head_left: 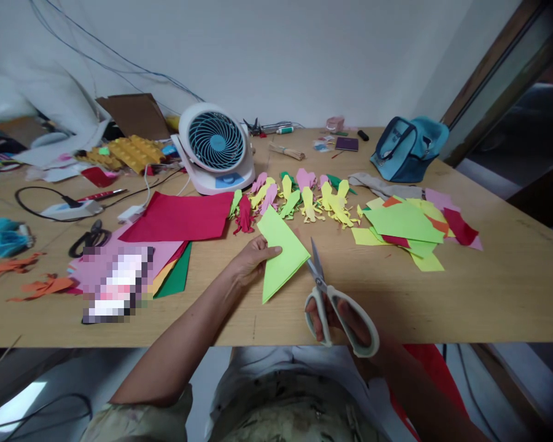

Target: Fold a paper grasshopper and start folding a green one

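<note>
My left hand [253,261] pinches a folded lime-green sheet [283,255], thumb on top, above the table's front part. The sheet looks like felt or paper; I cannot tell which. My right hand [336,319] has its fingers through the handles of white-handled scissors [321,283]. Their blades are parted, with one blade tip at the right corner of the folded sheet. Behind the sheet lie several cut-out shapes [308,205] in yellow, pink, green and red, with thin strips at one end.
A red sheet [179,216] covers part of a coloured stack at left, beside a blurred phone [120,285] and black-handled scissors [90,239]. A white fan [216,144] stands behind. Coloured offcuts [405,221] and a blue bag [408,150] are at right.
</note>
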Available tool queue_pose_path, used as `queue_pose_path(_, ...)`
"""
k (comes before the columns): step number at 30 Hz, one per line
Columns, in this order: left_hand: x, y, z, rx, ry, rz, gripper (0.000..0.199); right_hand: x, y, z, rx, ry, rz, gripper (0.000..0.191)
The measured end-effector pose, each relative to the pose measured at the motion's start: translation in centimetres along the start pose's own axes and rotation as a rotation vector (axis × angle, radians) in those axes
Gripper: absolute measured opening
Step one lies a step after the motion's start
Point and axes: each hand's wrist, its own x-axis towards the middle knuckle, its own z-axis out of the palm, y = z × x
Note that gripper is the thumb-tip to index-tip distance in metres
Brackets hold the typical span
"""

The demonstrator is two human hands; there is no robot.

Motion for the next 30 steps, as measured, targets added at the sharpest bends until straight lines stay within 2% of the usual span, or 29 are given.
queue_pose_path(7,-0.1,0.2,-0.1,0.049,0.025,0.027,0.045,-0.3,-0.1,0.8,0.031,0.083,0.027,0.052)
queue_pose_path(13,-0.1,0.7,-0.2,0.045,-0.010,0.091,0.042,-0.6,-0.6,1.5,0.051,0.155,0.073,0.053)
queue_pose_path(19,-0.3,0.8,0.1,0.041,-0.008,0.096,0.045,-1.0,-1.2,2.4,0.083,0.265,0.112,0.052)
queue_pose_path(26,-0.2,0.9,-0.3,0.080,0.005,0.112,0.044,-0.9,-1.7,2.9,0.070,0.294,0.144,0.052)
queue_pose_path(30,-0.2,1.0,-0.2,0.127,-0.021,0.109,0.043,-1.1,-1.5,3.0,0.057,0.239,0.158,0.052)
